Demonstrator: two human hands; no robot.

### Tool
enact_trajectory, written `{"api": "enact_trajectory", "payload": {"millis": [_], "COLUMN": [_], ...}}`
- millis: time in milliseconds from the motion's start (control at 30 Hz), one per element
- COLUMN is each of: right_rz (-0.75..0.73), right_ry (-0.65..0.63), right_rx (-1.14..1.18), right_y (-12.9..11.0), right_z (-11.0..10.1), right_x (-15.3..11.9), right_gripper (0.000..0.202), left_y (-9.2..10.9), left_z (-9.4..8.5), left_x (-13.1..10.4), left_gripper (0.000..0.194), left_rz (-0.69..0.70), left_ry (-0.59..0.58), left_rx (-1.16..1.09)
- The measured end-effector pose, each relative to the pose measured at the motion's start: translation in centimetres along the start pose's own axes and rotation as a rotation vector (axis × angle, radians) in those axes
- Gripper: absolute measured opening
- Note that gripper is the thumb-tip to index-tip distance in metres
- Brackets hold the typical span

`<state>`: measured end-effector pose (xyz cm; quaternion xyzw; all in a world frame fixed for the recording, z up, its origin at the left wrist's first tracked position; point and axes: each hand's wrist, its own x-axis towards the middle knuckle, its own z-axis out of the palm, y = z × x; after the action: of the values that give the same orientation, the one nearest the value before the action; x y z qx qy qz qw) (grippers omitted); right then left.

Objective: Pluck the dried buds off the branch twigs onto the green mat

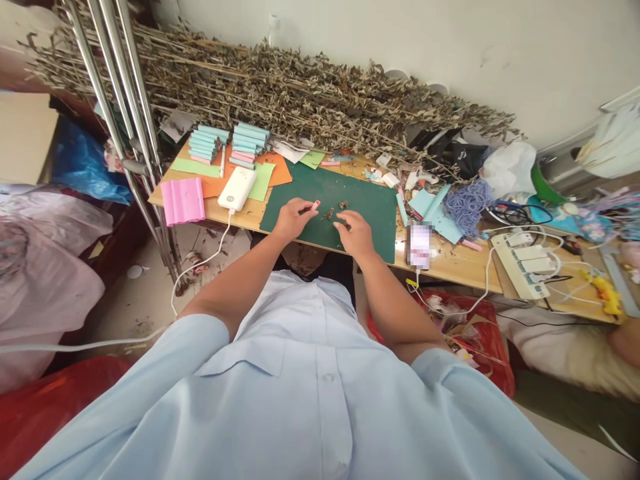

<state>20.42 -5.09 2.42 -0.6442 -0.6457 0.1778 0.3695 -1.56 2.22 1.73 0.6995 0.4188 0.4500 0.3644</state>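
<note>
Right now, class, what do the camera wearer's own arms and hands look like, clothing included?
The left sleeve and right sleeve are plain, pale blue fabric, ending around the elbows; the matching shirt buttons down the front. The left hand and right hand are ungloved, and no watch or bracelet shows. Rings cannot be judged at this size.

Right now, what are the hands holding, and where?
The left hand pinches a small pink roll near its lower end; the right hand seems to hold nothing.
</note>
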Motion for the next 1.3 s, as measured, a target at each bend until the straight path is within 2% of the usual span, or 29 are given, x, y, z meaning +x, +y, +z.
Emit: {"api": "enact_trajectory", "payload": {"millis": [133, 233, 500, 667, 767, 900, 1067, 1300], "right_rz": [-0.011, -0.016, -0.044, -0.055, -0.139, -0.254, -0.314, -0.410], "right_ry": [-0.081, -0.132, -0.170, -0.199, -0.318, -0.459, -0.481, -0.499], "right_rx": [-0.073, -0.118, -0.202, -0.209, -0.250, -0.372, -0.479, -0.515], "right_y": [0.8, 0.8, 0.3, 0.3, 0.0, -0.5, -0.5, 0.5], "right_z": [0.8, 1.2, 1.7, 1.2, 0.7, 0.0, 0.0, -0.1], "right_x": [3.1, 4.1, 4.2, 4.6, 4.9, 5.2, 4.8, 4.4], "right_gripper": [0.031, 0.034, 0.028, 0.042, 0.048, 0.043, 0.041, 0.044], "left_y": [-0.4, -0.4, -0.6, -0.4, -0.4, -0.5, -0.5, -0.6], "left_z": [0.2, 0.2, 0.2, 0.2, 0.2, 0.2, 0.2, 0.2], "left_x": [-0.2, -0.4, -0.2, -0.2, -0.2, -0.2, -0.2, -0.3], "left_gripper": [0.010, 0.010, 0.012, 0.008, 0.008, 0.007, 0.008, 0.009], "left_rz": [0.025, 0.040, 0.055, 0.051, 0.049, 0.042, 0.032, 0.058], "left_ry": [-0.020, -0.035, -0.044, -0.053, -0.055, -0.045, -0.050, -0.050], "left_rx": [0.039, 0.056, 0.087, 0.075, 0.069, 0.063, 0.080, 0.097]}}
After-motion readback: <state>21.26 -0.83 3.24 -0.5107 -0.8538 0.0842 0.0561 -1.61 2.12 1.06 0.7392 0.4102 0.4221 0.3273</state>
